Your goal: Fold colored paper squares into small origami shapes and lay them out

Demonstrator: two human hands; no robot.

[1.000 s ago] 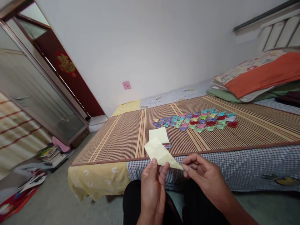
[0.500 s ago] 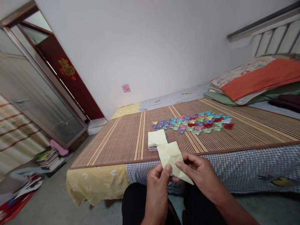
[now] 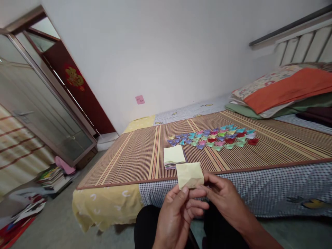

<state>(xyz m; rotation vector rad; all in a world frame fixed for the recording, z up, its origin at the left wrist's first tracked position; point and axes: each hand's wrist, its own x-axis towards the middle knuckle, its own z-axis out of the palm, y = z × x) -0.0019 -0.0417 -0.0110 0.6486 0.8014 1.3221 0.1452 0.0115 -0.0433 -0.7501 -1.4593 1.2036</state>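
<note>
The left hand (image 3: 178,207) has its thumb and fingers closed on the lower left corner of a creased, pale yellow sheet of paper (image 3: 190,175), its other fingers spread loosely beneath. The right hand (image 3: 221,192) pinches the same sheet at its lower right side, between thumb and curled fingers. The sheet is held up above the near edge of the bed, in front of the person's dark-clothed knees (image 3: 146,224). Just beyond it, a stack of square paper (image 3: 174,155), pale yellow on top, lies on the striped mat (image 3: 129,159). Farther back and to the right on the mat, small folded paper pieces (image 3: 220,139) in blue, purple, green, pink, yellow and red lie in slanting rows. Pillows (image 3: 287,88) rest at the right end of the bed (image 3: 106,204).
</note>
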